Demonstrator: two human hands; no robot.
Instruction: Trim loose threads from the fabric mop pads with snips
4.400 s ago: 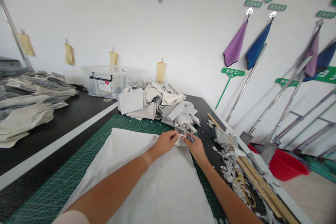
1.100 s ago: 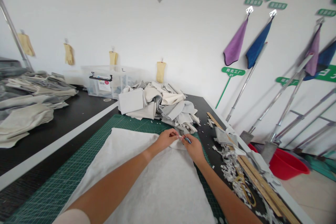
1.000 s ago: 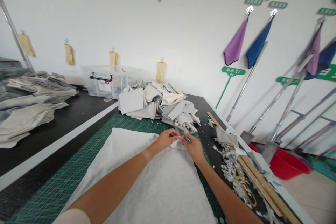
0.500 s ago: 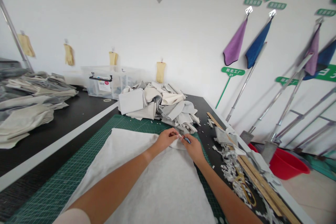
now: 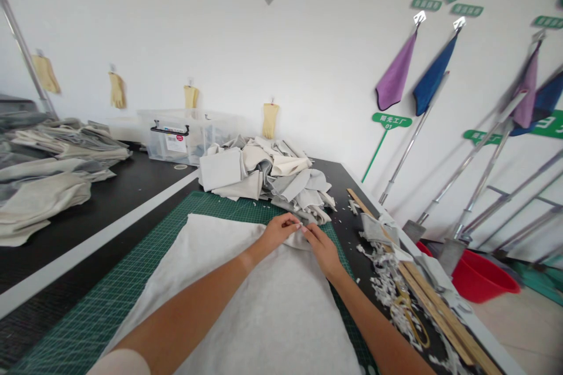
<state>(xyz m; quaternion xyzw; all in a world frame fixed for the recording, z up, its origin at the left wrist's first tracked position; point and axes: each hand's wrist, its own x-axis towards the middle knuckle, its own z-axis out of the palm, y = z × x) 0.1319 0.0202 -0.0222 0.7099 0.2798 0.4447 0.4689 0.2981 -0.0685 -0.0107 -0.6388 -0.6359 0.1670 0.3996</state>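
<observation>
A white cloth (image 5: 246,304) lies flat on a green cutting mat (image 5: 220,205), running from under my forearms to the far edge of the mat. My left hand (image 5: 279,233) pinches the cloth's far edge, where a small fold stands up. My right hand (image 5: 323,251) rests just beside it, its fingertips almost touching those of my left hand. Its fingers are curled at the same edge. A small blue item between those fingers in earlier frames does not show now. Whatever the right hand grips is hidden.
A heap of grey and cream fabric pieces (image 5: 264,170) rises just beyond my hands. To the right lie white trimmings (image 5: 385,287), yellow-handled scissors (image 5: 407,319) and wooden strips (image 5: 435,299). Folded cloth (image 5: 44,170) and a clear plastic bin (image 5: 176,143) stand at the left.
The small blue item no longer shows at my right fingers. My right hand has closed in toward my left hand at the cloth edge.
</observation>
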